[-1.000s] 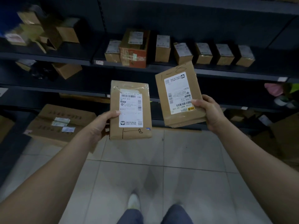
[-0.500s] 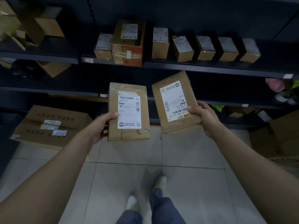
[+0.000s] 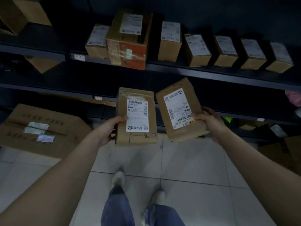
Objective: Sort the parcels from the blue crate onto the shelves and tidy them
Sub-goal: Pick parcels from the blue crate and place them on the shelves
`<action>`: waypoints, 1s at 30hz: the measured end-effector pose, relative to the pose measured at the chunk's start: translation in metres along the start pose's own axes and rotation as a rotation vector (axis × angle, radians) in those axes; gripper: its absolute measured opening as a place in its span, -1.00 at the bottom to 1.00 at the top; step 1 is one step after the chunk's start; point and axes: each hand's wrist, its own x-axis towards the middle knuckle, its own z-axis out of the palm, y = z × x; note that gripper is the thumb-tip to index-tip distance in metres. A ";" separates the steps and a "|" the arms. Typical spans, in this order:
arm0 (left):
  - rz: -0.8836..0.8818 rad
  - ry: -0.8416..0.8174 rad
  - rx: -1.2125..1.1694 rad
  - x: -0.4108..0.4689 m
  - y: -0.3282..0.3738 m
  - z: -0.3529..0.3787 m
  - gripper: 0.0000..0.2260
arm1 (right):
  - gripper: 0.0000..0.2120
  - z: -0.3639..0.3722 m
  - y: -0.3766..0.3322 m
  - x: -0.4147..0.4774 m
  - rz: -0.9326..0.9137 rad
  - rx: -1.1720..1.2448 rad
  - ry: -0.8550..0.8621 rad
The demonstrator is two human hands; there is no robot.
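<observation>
Far left: big carton [image 3: 40,128] flat on the tile floor [image 3: 195,162], paper labels on top.

My left hand [image 3: 110,131] grips the left parcel [image 3: 136,118] by its left edge. Thumb is clamped on the front at the label; the other fingers are behind, hidden. The parcel is upright with its label facing me. It has "E012" printed on it and a handwritten mark ending in 8 at the bottom.

Just beside it, with a small gap and not touching, is the right parcel [image 3: 180,110]. It is tilted, top leaning left, label upside down. My right hand [image 3: 210,123] grips its lower right edge, thumb pressed on the front near the barcode, fingers wrapped behind.

Both parcels are in the air in front of the dark racks, over the floor, below the shelf [image 3: 228,75].

On that shelf, left to right: small box [image 3: 97,41], orange box [image 3: 128,51] touching it, tall box [image 3: 170,41], then four boxes [image 3: 226,51] in a row, spaced apart.

Far right edge: something pink [image 3: 293,98], too blurred to tell.

Bottom: my jeans [image 3: 117,209] and light shoes [image 3: 118,178].
</observation>
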 end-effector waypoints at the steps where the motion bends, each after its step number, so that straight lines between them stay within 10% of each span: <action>1: 0.005 -0.008 0.012 0.010 0.001 -0.004 -0.60 | 0.00 0.006 0.003 0.009 0.005 0.000 -0.002; 30: 0.318 -0.087 0.016 0.286 0.030 -0.087 -0.53 | -0.39 0.118 0.069 0.243 -0.272 0.161 -0.083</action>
